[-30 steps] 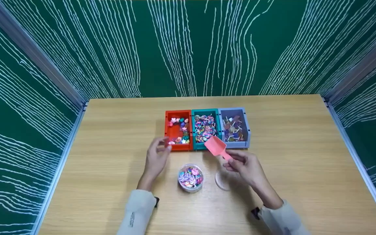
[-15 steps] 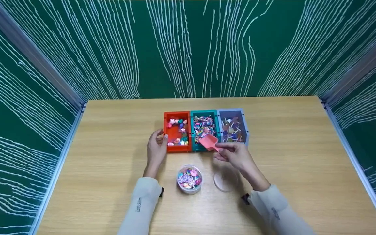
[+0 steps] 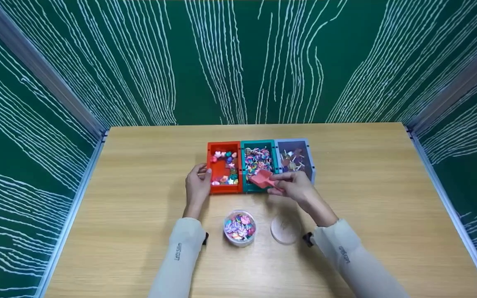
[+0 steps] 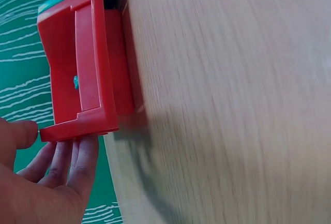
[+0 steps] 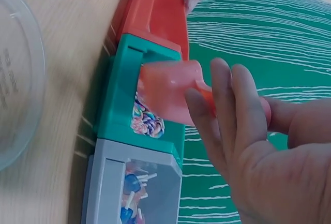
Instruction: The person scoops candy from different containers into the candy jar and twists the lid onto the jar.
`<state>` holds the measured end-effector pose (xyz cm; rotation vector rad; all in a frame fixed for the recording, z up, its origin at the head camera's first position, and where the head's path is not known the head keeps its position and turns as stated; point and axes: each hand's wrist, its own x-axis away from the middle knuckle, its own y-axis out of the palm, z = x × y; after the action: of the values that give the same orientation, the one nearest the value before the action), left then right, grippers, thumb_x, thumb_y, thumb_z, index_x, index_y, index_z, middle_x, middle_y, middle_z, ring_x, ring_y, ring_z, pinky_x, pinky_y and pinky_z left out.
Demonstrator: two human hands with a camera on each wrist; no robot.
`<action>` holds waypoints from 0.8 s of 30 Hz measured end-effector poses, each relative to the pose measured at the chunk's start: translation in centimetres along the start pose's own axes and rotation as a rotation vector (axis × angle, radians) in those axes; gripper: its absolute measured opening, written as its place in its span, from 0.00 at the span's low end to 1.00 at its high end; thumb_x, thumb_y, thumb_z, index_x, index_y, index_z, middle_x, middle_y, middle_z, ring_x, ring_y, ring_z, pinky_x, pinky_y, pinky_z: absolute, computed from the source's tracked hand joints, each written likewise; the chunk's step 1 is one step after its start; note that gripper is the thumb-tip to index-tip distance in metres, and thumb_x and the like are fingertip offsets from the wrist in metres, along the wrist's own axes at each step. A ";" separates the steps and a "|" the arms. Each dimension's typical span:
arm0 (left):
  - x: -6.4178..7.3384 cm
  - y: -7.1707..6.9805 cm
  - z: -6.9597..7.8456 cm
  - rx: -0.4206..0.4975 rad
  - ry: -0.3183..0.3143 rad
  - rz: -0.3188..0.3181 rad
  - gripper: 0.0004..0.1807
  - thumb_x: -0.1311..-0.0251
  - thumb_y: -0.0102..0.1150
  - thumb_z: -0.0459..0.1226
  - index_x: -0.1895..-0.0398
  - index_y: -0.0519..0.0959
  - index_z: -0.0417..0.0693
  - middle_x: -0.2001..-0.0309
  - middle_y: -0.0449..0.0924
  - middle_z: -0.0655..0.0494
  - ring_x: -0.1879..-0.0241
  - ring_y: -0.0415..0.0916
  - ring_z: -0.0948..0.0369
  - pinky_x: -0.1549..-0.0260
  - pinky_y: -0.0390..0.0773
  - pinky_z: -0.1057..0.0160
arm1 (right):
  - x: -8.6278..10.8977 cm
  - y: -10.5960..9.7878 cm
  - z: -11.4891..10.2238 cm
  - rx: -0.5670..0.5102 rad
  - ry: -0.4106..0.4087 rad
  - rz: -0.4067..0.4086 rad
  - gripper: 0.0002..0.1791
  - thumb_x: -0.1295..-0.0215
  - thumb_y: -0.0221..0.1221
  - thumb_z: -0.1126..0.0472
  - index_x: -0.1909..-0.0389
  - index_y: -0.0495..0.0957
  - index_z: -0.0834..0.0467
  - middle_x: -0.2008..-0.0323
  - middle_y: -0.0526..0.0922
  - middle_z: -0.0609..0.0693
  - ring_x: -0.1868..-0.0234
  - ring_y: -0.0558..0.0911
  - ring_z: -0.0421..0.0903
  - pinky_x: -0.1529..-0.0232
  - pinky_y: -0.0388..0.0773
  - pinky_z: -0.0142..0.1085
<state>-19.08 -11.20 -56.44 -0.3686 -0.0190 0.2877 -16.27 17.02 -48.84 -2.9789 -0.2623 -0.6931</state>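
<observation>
My right hand [image 3: 298, 191] holds a small pink scoop [image 3: 261, 178] by its handle, fingers and thumb pinching it. The scoop's bowl is over the front of the green bin [image 3: 251, 189], tipped down toward multicoloured swirl candy charms [image 5: 147, 124]. In the right wrist view the bowl hides part of these charms. At the far left my left hand [image 3: 197, 187] grips the side of the red bin [image 4: 92, 58], thumb at the rim and fingers along the outer wall. Small star and flower-like charms [image 3: 226, 180] lie inside that bin, along its edges.
A grey-lavender bin [image 3: 312, 165] with small lollipop charms adjoins the green one on the right. Nearer the front stand a clear round tub [image 3: 240, 243] filled with colourful charms and, beside it, a clear round lid [image 3: 286, 230]. Green line-patterned walls enclose the table.
The scoop has moved left and forward, lower over the green bin, and has tipped. My left hand has closed in on the red bin's side and now grips it.
</observation>
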 end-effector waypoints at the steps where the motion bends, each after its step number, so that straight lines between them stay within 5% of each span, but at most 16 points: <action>1: -0.1 0.0 -0.1 -0.001 0.000 -0.002 0.16 0.26 0.59 0.30 0.41 0.81 0.30 0.51 0.85 0.36 0.51 0.85 0.43 0.46 0.84 0.47 | -0.1 0.2 0.0 -0.008 -0.008 0.007 0.18 0.23 0.51 0.77 0.36 0.76 0.76 0.43 0.80 0.73 0.63 0.91 0.42 0.54 0.87 0.33; 10: -0.4 -0.3 0.1 0.003 -0.015 -0.017 0.15 0.29 0.62 0.28 0.43 0.84 0.30 0.53 0.87 0.36 0.54 0.86 0.43 0.49 0.85 0.47 | -1.4 1.5 0.6 0.082 -0.026 0.124 0.18 0.22 0.52 0.74 0.37 0.79 0.72 0.42 0.81 0.72 0.63 0.90 0.41 0.56 0.87 0.32; 16: -0.7 -0.6 0.3 0.006 -0.048 -0.011 0.14 0.30 0.63 0.28 0.45 0.85 0.30 0.52 0.87 0.36 0.55 0.86 0.43 0.50 0.86 0.48 | -2.0 1.9 0.6 0.043 -0.016 0.158 0.18 0.22 0.51 0.74 0.37 0.80 0.71 0.40 0.81 0.70 0.64 0.90 0.41 0.52 0.87 0.36; 24: -0.8 -0.6 0.3 0.011 -0.099 -0.017 0.12 0.31 0.64 0.28 0.48 0.86 0.30 0.50 0.87 0.36 0.52 0.86 0.43 0.49 0.86 0.49 | -2.6 2.2 1.1 -0.092 -0.010 0.186 0.19 0.22 0.50 0.76 0.35 0.77 0.73 0.38 0.79 0.72 0.65 0.89 0.40 0.57 0.86 0.28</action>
<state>-19.74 -11.90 -55.88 -0.3429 -0.1175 0.2887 -17.69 14.61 -51.00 -3.0416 0.0472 -0.6866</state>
